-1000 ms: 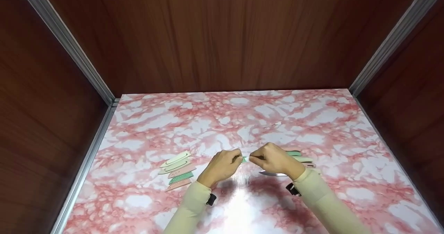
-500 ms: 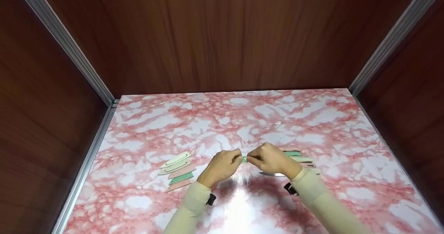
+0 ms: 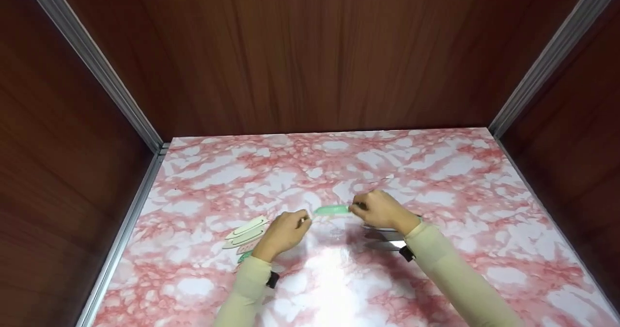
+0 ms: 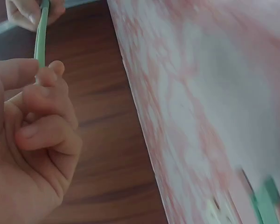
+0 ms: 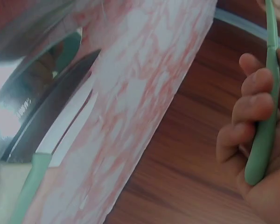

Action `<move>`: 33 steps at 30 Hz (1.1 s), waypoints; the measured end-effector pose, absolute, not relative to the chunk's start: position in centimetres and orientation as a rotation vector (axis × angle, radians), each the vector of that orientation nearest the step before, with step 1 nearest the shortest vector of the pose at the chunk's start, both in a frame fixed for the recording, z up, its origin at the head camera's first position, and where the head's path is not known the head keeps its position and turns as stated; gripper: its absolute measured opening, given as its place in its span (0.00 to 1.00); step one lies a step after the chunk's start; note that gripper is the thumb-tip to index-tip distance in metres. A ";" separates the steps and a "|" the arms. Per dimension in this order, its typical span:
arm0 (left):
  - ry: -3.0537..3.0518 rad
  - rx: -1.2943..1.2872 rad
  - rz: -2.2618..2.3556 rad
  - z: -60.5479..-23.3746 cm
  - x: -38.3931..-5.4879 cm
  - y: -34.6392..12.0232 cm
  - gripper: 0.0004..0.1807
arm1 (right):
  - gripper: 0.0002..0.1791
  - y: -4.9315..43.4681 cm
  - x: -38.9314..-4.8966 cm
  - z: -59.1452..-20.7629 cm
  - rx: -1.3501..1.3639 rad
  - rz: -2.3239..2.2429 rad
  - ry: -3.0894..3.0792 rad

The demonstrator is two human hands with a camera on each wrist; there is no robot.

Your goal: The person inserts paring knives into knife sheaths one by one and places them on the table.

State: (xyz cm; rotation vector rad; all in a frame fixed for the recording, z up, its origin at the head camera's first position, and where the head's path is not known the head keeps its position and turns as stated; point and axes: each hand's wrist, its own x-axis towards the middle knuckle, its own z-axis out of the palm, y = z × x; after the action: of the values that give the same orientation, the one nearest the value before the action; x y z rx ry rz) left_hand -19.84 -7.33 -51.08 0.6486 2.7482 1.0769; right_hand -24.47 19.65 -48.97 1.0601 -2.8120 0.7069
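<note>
A green knife handle (image 5: 263, 144) lies along my right hand (image 3: 385, 210), whose fingers curl round it. From the handle a green sheath (image 3: 332, 210) points left and covers the blade. My left hand (image 3: 283, 232) is at the sheath's tip; in the left wrist view its thumb and forefinger pinch that end, the other fingers curled. Both hands are above the table. Below the left hand lies a row of sheaths, cream (image 3: 249, 226), pink (image 3: 247, 247) and green (image 4: 266, 207), partly hidden by the wrist.
Several bare knives lie beneath the right forearm; a dark blade (image 5: 56, 105) and a cream handle (image 5: 11, 186) show in the right wrist view. The marbled table (image 3: 310, 162) ends at a brown wood-grain wall (image 3: 310, 55), with more walls at both sides.
My hands were close together with only a little green between them. The left hand has moved left, the right slightly up, and the green sheath now shows at length between them.
</note>
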 end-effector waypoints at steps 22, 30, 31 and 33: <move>2.818 0.521 1.070 -52.6 -17.4 -13.9 0.15 | 0.05 21.6 -30.5 -52.4 0.131 0.750 -3.169; 2.818 0.496 1.032 -52.5 -17.2 -14.9 0.15 | 0.09 21.3 -31.5 -52.8 -0.002 0.763 -3.191; 2.824 0.495 1.021 -52.5 -17.3 -15.1 0.15 | 0.10 21.2 -31.6 -52.9 -0.020 0.777 -3.189; 2.837 0.501 1.000 -52.3 -17.4 -15.2 0.15 | 0.12 20.9 -31.9 -53.0 -0.050 0.796 -3.185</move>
State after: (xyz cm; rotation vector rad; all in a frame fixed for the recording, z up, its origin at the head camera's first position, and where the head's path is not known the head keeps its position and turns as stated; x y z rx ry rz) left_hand -17.40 -15.24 -52.33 0.5009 2.8369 1.0005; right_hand -31.86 20.89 -52.97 -0.0498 -3.1849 0.7957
